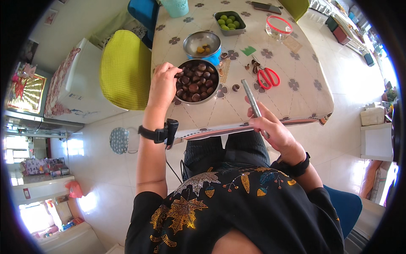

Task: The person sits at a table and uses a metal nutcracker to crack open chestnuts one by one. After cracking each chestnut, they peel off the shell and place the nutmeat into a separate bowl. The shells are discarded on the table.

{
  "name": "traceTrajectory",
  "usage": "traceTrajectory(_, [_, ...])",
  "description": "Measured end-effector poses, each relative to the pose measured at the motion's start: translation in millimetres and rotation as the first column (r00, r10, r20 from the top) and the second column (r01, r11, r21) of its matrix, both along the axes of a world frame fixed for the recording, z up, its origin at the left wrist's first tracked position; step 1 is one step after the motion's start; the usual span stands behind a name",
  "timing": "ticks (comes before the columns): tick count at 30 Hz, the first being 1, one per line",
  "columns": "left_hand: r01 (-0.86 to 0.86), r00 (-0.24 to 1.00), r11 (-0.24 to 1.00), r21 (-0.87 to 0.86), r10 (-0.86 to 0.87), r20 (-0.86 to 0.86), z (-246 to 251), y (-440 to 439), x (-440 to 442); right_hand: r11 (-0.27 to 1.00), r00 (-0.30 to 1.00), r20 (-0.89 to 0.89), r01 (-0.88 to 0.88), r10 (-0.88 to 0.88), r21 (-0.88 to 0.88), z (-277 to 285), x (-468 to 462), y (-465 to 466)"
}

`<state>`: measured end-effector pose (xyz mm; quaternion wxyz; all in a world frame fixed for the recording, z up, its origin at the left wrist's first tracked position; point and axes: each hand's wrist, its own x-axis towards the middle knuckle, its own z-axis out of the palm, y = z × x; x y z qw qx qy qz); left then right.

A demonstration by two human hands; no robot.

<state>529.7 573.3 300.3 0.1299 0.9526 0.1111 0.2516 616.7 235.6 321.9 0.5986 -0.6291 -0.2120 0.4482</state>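
Observation:
A round metal bowl [218, 87] full of brown chestnuts [193, 88] stands on the table before me. At its left rim is my left hand [163, 84], its thumb and fingertips close together over the chestnuts at the edge. Whether they pinch a chestnut or the rim is hidden. My right hand [269, 125] grips a long, narrow grey metal tool [252, 98], tilted up and to the left over the table's front edge. One loose chestnut [235, 87] lies between the bowl and the tool. Behind the chestnuts, a second metal bowl [194, 39] with a blue base contains some yellow pieces.
Red-handled scissors [269, 78] lie among shell bits [255, 66] on the patterned tablecloth [203, 119]. Farther back are a tray [234, 31] of green fruit, a red-rimmed clear container [279, 30] and a phone [266, 7]. A yellow-green chair [125, 73] stands at the left.

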Motion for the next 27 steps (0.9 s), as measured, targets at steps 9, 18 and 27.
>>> traceTrajectory(9, [0.089, 0.986, 0.838, -0.539, 0.001, 0.164, 10, -5, -3, 0.997, 0.813, 0.577, -0.067, 0.077, -0.039, 11, -11, 31])
traceTrajectory(18, [0.384, 0.903, -0.36, -0.851, -0.047, 0.427, 15, -77, -45, 0.984, 0.443, 0.894, -0.177, 0.061, 0.02, 21, -12, 50])
traceTrajectory(27, [0.301, 0.92, -0.526, -0.796, -0.059, 0.387, 6, -97, -48, 0.966, 0.39, 0.902, -0.239, 0.186, -0.096, 24, -9, 47])
